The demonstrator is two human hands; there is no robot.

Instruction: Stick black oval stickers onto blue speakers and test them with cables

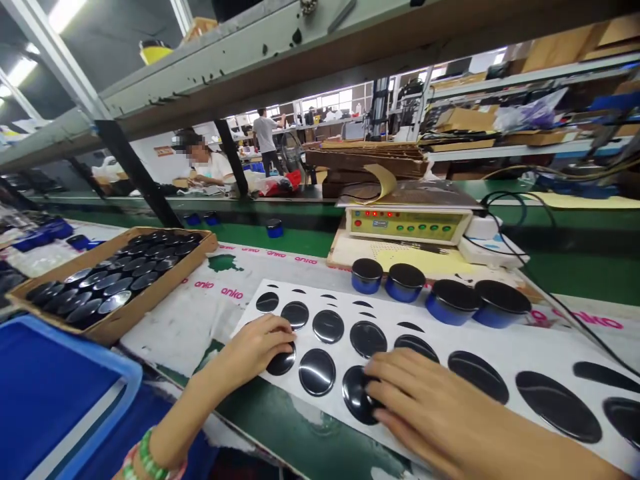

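A white sheet [320, 407] with rows of glossy black discs [317, 372] lies across the bench in front of me. My left hand [257, 350] rests on its left part, fingers loosely stretched out beside a black disc in the near row. My right hand [420, 393] grips the right edge of another black disc [356, 395] in that same row; this disc lies flat, and the fingers cover part of it. Just behind the sheet stand several round blue containers with black tops [405, 283].
At left, a cardboard tray [113, 327] holds many black-topped pieces, near a blue plastic bin [125, 363]. A box with lit indicators [407, 225] and cables stands behind the containers. Another blue container [274, 228] sits farther back. A shelf beam [300, 60] crosses overhead; two people are beyond.
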